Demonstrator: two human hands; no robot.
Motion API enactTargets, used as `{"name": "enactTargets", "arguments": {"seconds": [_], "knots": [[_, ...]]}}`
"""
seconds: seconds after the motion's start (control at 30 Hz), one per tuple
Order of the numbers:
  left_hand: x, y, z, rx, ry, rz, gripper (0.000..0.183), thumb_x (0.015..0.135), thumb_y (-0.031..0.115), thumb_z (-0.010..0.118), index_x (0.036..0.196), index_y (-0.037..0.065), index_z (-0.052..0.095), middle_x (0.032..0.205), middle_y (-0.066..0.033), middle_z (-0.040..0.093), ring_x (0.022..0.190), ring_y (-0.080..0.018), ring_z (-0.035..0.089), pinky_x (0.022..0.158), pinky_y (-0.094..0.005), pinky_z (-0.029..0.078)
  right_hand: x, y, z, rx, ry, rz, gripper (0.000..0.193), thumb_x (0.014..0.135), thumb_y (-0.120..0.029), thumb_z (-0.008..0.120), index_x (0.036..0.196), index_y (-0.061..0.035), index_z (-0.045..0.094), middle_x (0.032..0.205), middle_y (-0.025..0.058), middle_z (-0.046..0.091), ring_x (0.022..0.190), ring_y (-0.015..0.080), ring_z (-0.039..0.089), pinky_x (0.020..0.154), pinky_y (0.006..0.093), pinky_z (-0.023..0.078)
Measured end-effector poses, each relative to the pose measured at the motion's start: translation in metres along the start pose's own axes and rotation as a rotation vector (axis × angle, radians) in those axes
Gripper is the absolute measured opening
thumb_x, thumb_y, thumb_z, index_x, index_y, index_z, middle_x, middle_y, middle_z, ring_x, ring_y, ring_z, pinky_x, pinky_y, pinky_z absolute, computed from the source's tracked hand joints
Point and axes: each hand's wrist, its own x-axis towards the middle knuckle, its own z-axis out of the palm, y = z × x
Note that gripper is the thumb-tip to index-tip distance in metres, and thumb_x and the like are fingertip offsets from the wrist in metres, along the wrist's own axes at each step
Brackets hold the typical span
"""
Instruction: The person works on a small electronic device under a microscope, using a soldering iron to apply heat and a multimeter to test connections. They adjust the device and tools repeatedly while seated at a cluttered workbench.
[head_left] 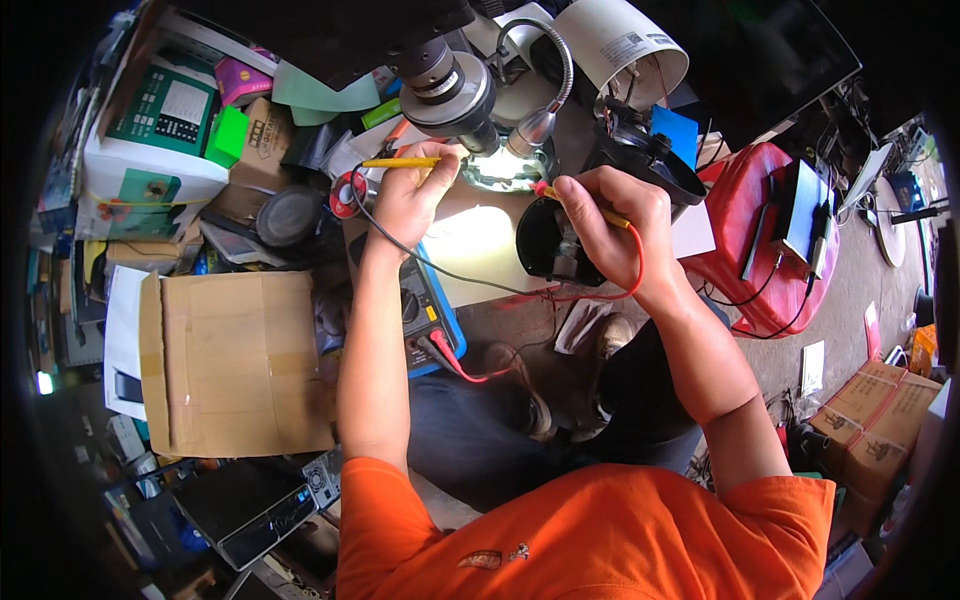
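Note:
My left hand (408,203) is closed round a yellow test probe (390,162) with a black lead. In my right hand (625,225) is a second test probe (612,217), yellow with a red tip, its red lead looping below the wrist. Both hands flank a brightly lit piece (503,172) under a microscope (447,92); glare hides its details. A blue-edged multimeter (428,312) lies beside my left forearm, with a red plug and lead at its lower end. Just below my right hand sits a black open housing (540,240).
A gooseneck lamp (533,130) shines down beside the microscope. Left lie a cardboard box (240,362), stacked boxes and a computer case (250,510). On the right, a red plastic-covered stool (750,235) carries a small device with cables (800,210). A white cylindrical housing (620,50) stands behind.

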Motion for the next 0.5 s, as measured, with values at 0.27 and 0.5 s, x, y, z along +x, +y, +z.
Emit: {"name": "enactTargets", "arguments": {"seconds": [0.27,0.5], "knots": [[-0.003,-0.004,0.003,0.053,0.031,-0.007,0.022,0.098,0.023,0.064,0.108,0.003,0.062,0.097,0.0007,0.061,0.086,-0.0067,0.057,0.078,-0.0234,0.049,-0.003,0.011,0.008,0.083,-0.028,0.057,0.017,0.085,-0.012,0.073,0.091,0.0025,0.066,0.076,0.0141,0.068,0.065,0.021,0.068,0.062,0.0301,0.053],[-0.001,-0.005,0.009,-0.008,0.075,-0.022,0.018,0.097,0.019,0.065,0.104,0.002,0.062,0.086,0.0015,0.06,0.079,-0.0062,0.054,0.074,-0.0212,0.045,-0.002,0.012,0.011,0.072,-0.05,0.072,0.015,0.082,-0.007,0.069,0.092,0.0025,0.064,0.079,0.0158,0.068,0.069,0.0251,0.069,0.064,0.0324,0.054]]}}
